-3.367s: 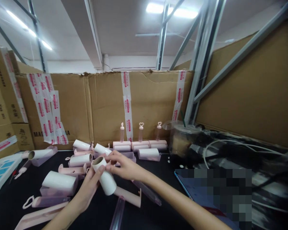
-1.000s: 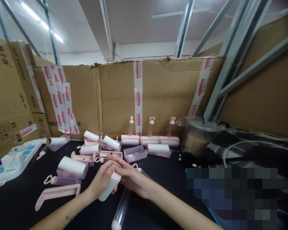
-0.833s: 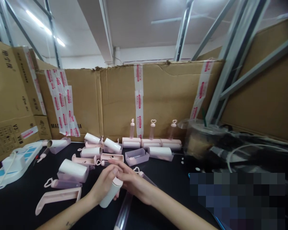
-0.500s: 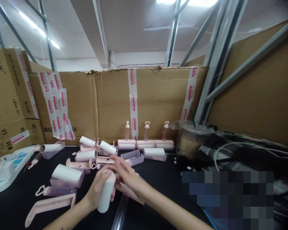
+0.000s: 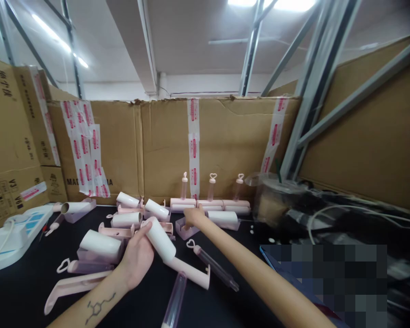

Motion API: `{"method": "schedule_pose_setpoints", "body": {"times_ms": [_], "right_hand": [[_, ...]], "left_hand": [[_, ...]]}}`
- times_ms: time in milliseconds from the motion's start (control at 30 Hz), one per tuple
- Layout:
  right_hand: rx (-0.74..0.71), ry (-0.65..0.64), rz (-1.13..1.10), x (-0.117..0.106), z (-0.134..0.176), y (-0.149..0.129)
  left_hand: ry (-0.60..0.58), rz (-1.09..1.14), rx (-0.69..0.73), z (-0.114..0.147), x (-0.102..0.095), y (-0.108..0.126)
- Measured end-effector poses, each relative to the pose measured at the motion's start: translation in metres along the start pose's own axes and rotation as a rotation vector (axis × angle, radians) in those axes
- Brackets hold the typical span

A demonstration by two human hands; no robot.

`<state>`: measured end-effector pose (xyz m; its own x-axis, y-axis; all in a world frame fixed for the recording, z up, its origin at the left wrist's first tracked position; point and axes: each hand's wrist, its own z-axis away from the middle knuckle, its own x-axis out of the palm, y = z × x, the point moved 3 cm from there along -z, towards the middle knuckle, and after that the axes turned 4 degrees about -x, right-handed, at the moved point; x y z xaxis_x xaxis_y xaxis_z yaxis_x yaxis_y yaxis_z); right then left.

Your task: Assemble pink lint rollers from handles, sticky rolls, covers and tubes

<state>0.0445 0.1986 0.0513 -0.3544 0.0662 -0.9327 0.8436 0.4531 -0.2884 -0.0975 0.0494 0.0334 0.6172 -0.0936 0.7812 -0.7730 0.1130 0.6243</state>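
Observation:
My left hand [image 5: 139,257] is closed around a white lint roller roll [image 5: 161,240], tilted with its lower end to the right. Further back, my right hand [image 5: 194,216] has curled fingers on a translucent pink box-shaped cover [image 5: 185,231], still at table height. Just beyond the roll lies a pale pink roller frame [image 5: 193,273]. Beside it is a clear pinkish tube handle [image 5: 215,268] with a heart-shaped loop. Another clear tube [image 5: 176,300] points toward me at the front.
Several rolls, covers and pink frames, such as one frame [image 5: 75,287], lie at left. Three upright lint rollers [image 5: 210,203] stand against the cardboard wall [image 5: 164,146]. A power strip [image 5: 23,241] is far left. A lidded cup [image 5: 271,200] and cables sit at right.
My right hand has left the roll and moved back to the translucent cover. The roll in my left hand has swung from near upright to slanting rightward. The frame and heart-loop tube now show more.

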Motion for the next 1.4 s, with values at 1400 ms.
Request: {"method": "schedule_pose_setpoints", "body": {"times_ms": [1400], "right_hand": [[-0.082, 0.116, -1.405, 0.001, 0.137, -0.042]], "left_hand": [[0.197, -0.806, 0.422, 0.015, -0.023, -0.030]]}}
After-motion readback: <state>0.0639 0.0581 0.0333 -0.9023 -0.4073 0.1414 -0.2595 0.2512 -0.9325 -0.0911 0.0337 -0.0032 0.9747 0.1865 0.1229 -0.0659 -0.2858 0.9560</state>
